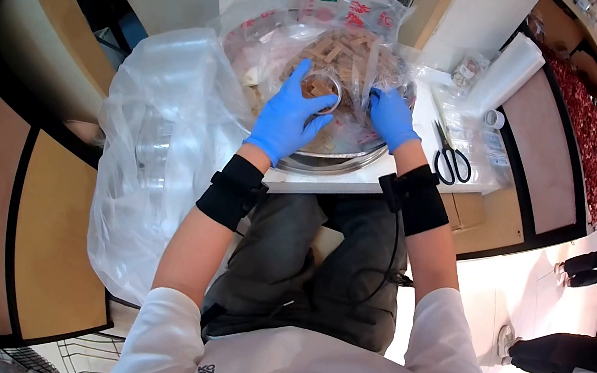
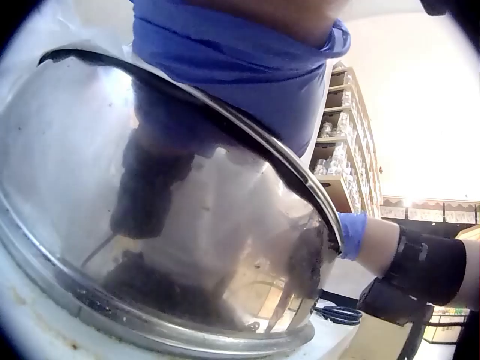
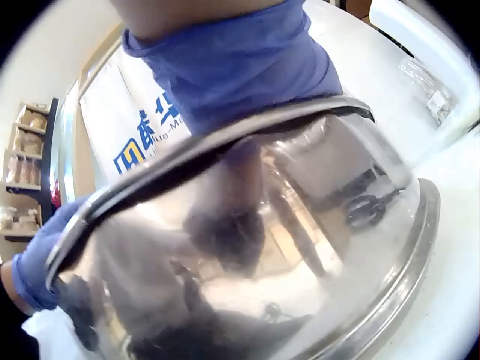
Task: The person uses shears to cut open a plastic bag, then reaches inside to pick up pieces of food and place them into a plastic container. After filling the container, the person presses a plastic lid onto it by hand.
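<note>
A wide steel basin (image 2: 225,225) holds brown strip-like dried pieces (image 1: 330,50) on clear plastic. My left hand (image 1: 289,114), in a blue glove, grips a round clear container (image 1: 337,96) over the basin, thumb and fingers spread around its side. Brown pieces show through its round opening. Also blue-gloved, my right hand (image 1: 393,117) reaches down over the right side of the basin, fingertips at the clear plastic bag (image 1: 364,86). I cannot tell whether those fingers pinch anything. Both wrist views show mostly the basin's shiny outer wall and the glove cuffs, with the fingers hidden behind the rim.
Black-handled scissors (image 1: 451,156) lie on the white table right of the basin, near a small white roll (image 1: 494,119) and clear packets. A large bundle of clear plastic (image 1: 155,137) hangs at the left. Two other people's legs (image 1: 560,354) show at the far right.
</note>
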### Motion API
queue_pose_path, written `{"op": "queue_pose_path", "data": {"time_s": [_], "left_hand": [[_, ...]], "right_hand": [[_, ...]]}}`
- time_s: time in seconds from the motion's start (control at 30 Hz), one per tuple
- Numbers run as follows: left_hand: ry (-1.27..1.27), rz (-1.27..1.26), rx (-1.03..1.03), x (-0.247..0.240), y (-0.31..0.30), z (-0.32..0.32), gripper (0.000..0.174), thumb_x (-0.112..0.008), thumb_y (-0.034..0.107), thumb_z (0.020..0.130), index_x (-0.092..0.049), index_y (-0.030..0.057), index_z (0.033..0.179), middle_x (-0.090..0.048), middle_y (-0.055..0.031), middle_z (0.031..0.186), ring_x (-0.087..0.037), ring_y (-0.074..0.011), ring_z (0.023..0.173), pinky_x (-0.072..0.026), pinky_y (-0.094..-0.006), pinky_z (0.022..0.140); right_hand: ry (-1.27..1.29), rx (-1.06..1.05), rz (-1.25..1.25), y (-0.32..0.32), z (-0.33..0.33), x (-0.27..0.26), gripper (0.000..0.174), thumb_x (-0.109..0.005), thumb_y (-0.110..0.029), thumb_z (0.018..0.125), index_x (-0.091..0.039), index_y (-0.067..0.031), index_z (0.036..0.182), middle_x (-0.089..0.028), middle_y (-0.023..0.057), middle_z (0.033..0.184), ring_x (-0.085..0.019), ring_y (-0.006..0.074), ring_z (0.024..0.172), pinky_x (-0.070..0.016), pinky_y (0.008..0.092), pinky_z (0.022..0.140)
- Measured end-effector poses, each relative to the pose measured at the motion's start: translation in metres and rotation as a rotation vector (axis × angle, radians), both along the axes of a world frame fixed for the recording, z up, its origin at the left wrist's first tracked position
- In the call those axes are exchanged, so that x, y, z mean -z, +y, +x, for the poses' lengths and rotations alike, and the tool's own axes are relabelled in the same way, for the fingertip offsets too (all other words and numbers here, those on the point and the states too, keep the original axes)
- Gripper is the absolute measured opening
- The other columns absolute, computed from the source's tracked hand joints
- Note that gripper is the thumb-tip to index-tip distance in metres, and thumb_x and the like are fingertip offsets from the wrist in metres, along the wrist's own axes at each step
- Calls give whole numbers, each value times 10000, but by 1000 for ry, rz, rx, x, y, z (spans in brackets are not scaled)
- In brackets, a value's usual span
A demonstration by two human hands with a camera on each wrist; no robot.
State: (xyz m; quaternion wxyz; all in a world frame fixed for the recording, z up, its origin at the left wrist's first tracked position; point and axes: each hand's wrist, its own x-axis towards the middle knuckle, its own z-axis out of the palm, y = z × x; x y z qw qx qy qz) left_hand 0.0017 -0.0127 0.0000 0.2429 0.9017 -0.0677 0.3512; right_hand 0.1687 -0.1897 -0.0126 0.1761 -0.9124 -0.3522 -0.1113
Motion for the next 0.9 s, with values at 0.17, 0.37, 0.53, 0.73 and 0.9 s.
{"op": "queue_pose_path", "data": {"time_s": [0.17, 0.37, 0.53, 0.73, 0.9], "left_hand": [[26, -59, 23, -1, -1, -2, 471, -759, 259, 783, -611, 176, 1222, -355, -226, 1451, -456, -373, 1282, -443, -403, 1012], [2, -177, 8, 0, -3, -2, 699, -837, 323, 696, -525, 68, 1267, -416, -188, 1423, -448, -342, 1300, -426, -399, 1036], [-9, -127, -67, 0, -5, -4, 754, -856, 397, 660, -547, 44, 1250, -437, -204, 1417, -471, -331, 1289, -436, -392, 1026], [9, -133, -94, -1, -4, -2, 785, -860, 436, 643, -564, 25, 1243, -432, -219, 1424, -488, -334, 1277, -438, -391, 1024], [-40, -94, -106, 5, 2, 3, 717, -859, 393, 650, -599, -10, 1184, -484, -216, 1371, -527, -336, 1229, -448, -389, 1014]], "right_hand": [[-111, -28, 169, 7, 1, 9, 242, -517, -213, 878, -662, -76, 1016, -670, 208, 954, -650, 386, 866, -524, 469, 781], [-82, -13, -33, 12, 4, 11, 250, -528, -222, 863, -649, -51, 998, -672, 226, 893, -665, 378, 810, -534, 471, 751], [-34, 63, 16, 10, -12, -2, 242, -551, -237, 843, -648, -60, 976, -676, 219, 879, -666, 380, 798, -536, 472, 743], [1, 46, 54, 8, -11, -1, 227, -578, -215, 821, -644, -63, 976, -672, 208, 932, -658, 376, 856, -531, 465, 764], [80, 35, 78, 5, -15, -9, 227, -589, -196, 811, -644, -60, 984, -663, 192, 978, -645, 369, 909, -520, 451, 789]]}}
